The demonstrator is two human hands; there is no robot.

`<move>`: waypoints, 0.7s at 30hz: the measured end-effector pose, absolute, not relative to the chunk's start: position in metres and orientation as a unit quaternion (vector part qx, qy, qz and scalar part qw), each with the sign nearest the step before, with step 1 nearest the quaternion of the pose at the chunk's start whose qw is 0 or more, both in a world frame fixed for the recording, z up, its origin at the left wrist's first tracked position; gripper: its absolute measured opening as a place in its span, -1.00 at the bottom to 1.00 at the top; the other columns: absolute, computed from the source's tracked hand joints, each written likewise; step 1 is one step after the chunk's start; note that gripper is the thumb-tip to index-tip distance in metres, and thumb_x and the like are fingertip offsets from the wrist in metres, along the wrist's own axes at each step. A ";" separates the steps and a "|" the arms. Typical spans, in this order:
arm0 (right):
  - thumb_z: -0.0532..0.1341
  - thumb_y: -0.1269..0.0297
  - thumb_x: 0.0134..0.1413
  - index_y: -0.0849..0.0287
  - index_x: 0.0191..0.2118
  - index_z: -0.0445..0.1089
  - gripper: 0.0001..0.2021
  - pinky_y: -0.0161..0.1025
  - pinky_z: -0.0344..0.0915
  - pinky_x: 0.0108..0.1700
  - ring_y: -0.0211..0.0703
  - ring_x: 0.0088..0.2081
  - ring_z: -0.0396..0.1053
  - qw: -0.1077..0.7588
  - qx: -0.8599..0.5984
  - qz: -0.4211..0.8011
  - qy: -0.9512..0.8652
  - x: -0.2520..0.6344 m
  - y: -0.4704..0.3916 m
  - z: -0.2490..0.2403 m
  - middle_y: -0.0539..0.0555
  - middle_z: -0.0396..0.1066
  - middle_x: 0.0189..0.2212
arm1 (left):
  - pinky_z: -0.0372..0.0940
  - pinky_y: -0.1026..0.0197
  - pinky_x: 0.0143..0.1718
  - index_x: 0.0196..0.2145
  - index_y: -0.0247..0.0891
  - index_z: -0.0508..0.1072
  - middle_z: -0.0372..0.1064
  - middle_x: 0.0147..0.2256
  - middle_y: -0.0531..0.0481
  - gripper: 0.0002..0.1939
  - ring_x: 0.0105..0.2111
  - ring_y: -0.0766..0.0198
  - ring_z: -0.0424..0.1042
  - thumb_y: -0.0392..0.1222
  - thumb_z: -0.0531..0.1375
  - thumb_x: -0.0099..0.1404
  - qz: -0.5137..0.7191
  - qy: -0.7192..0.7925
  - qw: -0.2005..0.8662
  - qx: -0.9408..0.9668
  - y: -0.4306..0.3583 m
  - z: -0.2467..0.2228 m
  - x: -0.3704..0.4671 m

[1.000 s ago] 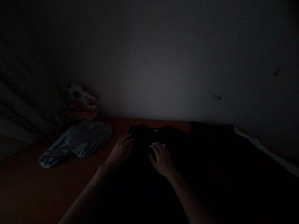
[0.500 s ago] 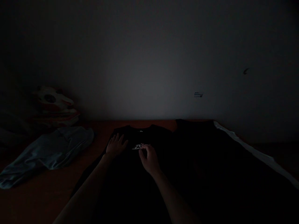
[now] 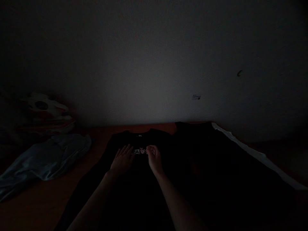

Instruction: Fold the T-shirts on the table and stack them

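A black shirt (image 3: 139,186) lies spread out, its neckline toward the wall, with a small light chest print (image 3: 141,151) of letters and a pinkish figure. My left hand (image 3: 122,158) rests flat on the chest, fingers stretched out, just left of the print. At the print's right end my right hand (image 3: 154,158) is closed, thumb and fingers bent together. Whether those fingertips pinch fabric or something else is too dark to make out. To the right, another dark garment (image 3: 204,154) with a white strip (image 3: 250,149) along its edge lies beside the shirt.
A crumpled grey-blue cloth (image 3: 54,155) lies on the reddish-brown surface (image 3: 43,202) at left. Behind it sits a white and red object (image 3: 45,110), perhaps a plush toy. The wall (image 3: 149,73) carries a small label (image 3: 196,97) and a hook-like mark (image 3: 239,73).
My left hand has moved slightly right and nearer to me, closer to the print. My right hand has shifted to the print's right end, its fingers drawn in. The view has turned slightly right.
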State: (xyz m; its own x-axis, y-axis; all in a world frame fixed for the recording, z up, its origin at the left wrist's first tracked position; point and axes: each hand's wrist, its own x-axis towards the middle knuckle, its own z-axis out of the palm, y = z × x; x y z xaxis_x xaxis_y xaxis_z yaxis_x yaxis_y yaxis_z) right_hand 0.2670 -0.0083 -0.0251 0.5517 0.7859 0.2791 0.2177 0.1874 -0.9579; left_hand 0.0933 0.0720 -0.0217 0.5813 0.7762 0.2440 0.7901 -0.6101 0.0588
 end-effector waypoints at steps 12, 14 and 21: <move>0.12 0.20 0.18 0.27 0.06 0.34 -0.62 0.08 0.24 0.18 0.14 0.14 0.33 0.511 -0.790 -0.013 -0.340 0.400 -0.020 0.038 0.39 0.39 0.08 | -0.03 -0.39 0.31 0.21 -0.10 0.42 0.15 0.36 -0.18 -0.55 0.38 -0.19 0.05 -0.06 -0.04 0.49 -0.100 -0.392 0.039 -0.914 0.062 -0.022 0.088; 0.18 0.15 0.15 0.31 0.08 0.36 -0.56 0.27 0.12 0.22 0.33 0.23 0.20 0.459 -0.830 -0.038 -0.314 0.429 -0.023 0.041 0.49 0.30 0.15 | -0.03 -0.40 0.30 0.19 -0.11 0.44 0.15 0.36 -0.18 -0.55 0.38 -0.21 0.04 -0.04 -0.07 0.50 -0.099 -0.394 0.040 -0.913 0.061 -0.021 0.088; 0.42 0.07 -0.08 0.30 -0.14 0.52 -0.56 0.32 0.22 0.11 0.47 0.11 0.35 0.332 -0.897 -0.008 -0.291 0.473 -0.030 0.014 0.51 0.45 -0.02 | -0.01 -0.38 0.31 0.31 -0.17 0.30 0.14 0.37 -0.23 -0.42 0.38 -0.20 0.06 0.12 -0.09 0.49 -0.117 -0.422 0.024 -0.899 0.064 -0.026 0.091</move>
